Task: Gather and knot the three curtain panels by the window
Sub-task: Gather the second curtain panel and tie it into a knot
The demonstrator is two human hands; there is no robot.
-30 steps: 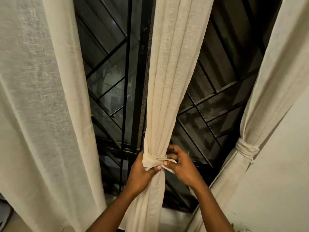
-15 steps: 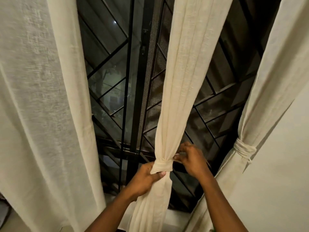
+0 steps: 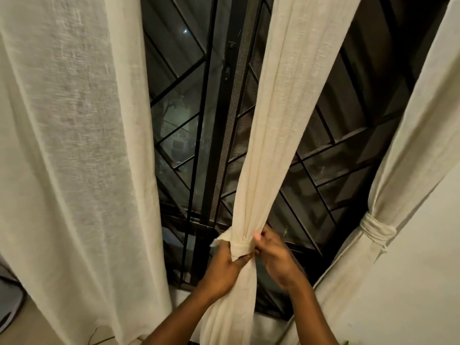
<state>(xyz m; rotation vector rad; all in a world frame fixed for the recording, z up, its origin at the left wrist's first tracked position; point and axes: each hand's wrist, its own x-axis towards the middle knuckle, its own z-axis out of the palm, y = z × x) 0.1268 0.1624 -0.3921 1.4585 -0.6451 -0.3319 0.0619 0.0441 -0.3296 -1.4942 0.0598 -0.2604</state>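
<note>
Three cream curtain panels hang before a dark window. The middle panel (image 3: 278, 135) is bunched into a rope with a wrapped knot (image 3: 240, 246) low down. My left hand (image 3: 225, 268) grips the panel just under the knot, and a loose end sticks out to the left above it. My right hand (image 3: 275, 255) pinches the knot's right side. The right panel (image 3: 420, 135) is tied with a wrapped knot (image 3: 377, 230). The left panel (image 3: 74, 150) hangs loose and wide.
Behind the curtains are a black window frame (image 3: 211, 135) and a diagonal metal grille (image 3: 331, 155). A pale wall (image 3: 410, 295) is at the lower right. A grey object (image 3: 10, 297) shows at the lower left edge.
The middle panel has swung right as the view shifted. My right hand moved from the knot's front to its right side, and a loose end now sticks out on the left.
</note>
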